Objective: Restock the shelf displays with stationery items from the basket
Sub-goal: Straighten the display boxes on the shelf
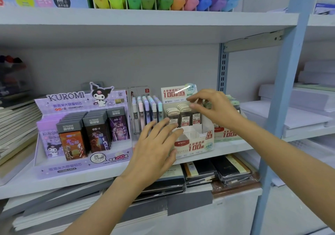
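White shop shelf (pixel 54 185), both hands at a white cardboard display box (pixel 197 144).
Box sits centre frame; left grip (pixel 155 144), fingers spread flat, rests on its front-left corner; right grip (pixel 212 107) curls round cream-capped lead cases (pixel 207 104) above its back row.

On the shelf (pixel 54 185), near its front edge, stands a white box (pixel 195 146) of lead cases (pixel 184 117). The left hand (pixel 154 144) lies flat-fingered against the box's front left corner. The right hand (pixel 212 107) hovers over the back row, thumb and forefinger close together; whether it holds a case is unclear.
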### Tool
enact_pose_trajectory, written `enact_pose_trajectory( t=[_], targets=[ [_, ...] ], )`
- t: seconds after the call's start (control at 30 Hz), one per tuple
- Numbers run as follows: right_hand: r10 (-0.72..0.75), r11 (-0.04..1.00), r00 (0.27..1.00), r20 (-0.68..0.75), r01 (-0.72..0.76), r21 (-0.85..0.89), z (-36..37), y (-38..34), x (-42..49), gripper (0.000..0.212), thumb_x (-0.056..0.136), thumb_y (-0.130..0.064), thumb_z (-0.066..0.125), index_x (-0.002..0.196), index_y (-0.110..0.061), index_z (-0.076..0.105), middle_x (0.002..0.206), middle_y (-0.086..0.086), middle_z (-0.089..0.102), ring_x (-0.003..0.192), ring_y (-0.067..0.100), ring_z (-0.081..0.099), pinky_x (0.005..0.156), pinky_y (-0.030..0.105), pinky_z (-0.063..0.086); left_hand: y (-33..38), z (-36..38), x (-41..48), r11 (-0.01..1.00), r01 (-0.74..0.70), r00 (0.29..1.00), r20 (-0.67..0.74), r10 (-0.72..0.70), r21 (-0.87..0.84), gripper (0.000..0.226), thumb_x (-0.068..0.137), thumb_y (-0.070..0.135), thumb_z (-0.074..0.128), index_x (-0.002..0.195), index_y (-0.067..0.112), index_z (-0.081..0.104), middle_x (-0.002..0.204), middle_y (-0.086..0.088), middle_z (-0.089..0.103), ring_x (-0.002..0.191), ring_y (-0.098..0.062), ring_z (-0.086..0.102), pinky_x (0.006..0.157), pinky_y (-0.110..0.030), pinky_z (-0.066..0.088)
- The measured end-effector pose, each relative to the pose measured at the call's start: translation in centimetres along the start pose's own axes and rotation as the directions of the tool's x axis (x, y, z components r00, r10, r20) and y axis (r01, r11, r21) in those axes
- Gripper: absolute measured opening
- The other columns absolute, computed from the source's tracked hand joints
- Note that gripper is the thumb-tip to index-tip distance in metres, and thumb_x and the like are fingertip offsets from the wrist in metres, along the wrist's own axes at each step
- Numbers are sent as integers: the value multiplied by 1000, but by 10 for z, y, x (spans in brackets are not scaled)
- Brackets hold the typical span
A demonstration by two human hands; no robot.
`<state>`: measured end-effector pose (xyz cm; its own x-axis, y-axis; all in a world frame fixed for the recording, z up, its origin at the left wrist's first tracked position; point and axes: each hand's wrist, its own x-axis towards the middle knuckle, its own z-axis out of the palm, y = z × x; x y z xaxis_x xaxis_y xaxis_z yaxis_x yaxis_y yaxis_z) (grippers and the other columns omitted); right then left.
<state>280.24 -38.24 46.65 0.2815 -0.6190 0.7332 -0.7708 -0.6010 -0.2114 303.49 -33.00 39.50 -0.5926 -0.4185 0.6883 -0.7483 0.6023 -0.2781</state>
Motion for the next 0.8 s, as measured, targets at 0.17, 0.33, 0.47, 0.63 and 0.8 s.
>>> enact_pose_trajectory(
  t=[0.17, 0.33, 0.47, 0.63, 0.8],
  targets=[
    [5, 1000, 1000, 21, -5, 2, 10, -6, 8, 23, 82, -28, 74, 104, -22, 69, 98, -15, 59, 89, 5, 55, 86, 29, 50, 0, -1, 0, 1000, 4, 1000, -5, -5, -9, 42, 88, 24, 57, 130, 17, 57, 135, -3, 56, 135, -26, 44, 113, -48, 32],
    [-67, 998, 998, -1, 67, 17, 16, -10, 6, 29, 86, -28, 69, 115, -22, 66, 116, -8, 59, 106, 8, 55, 96, 31, 47, 0, 0, -2, 1000, 13, 1000, -9, -13, -4, 46, 88, 24, 60, 133, 17, 55, 144, -7, 49, 138, -26, 40, 115, -48, 28],
    [-205, 979, 974, 99, 206, -1, 20, -15, -4, 39, 92, -32, 59, 130, -22, 60, 127, -6, 63, 119, 9, 52, 104, 32, 41, -2, 0, -4, 1000, 23, 999, -22, -23, 15, 45, 88, 24, 59, 133, 16, 56, 145, -10, 48, 138, -27, 40, 115, -48, 26],
    [-148, 989, 971, 186, 146, 25, 24, -19, -2, 40, 96, -31, 56, 135, -24, 55, 131, -6, 59, 123, 8, 47, 107, 33, 38, -2, -2, -4, 999, 31, 999, -40, -30, 19, 43, 86, 22, 60, 129, 14, 59, 140, -9, 53, 135, -28, 44, 112, -51, 32],
    [-48, 997, 990, 132, 39, 65, 11, -12, -19, 53, 97, -45, 42, 147, -27, 37, 150, -7, 41, 139, 7, 34, 114, 32, 27, -1, -2, -3, 998, 39, 999, -38, -38, 49, 44, 85, 23, 63, 128, 13, 60, 140, -8, 53, 135, -27, 44, 113, -49, 31]
  ],
)
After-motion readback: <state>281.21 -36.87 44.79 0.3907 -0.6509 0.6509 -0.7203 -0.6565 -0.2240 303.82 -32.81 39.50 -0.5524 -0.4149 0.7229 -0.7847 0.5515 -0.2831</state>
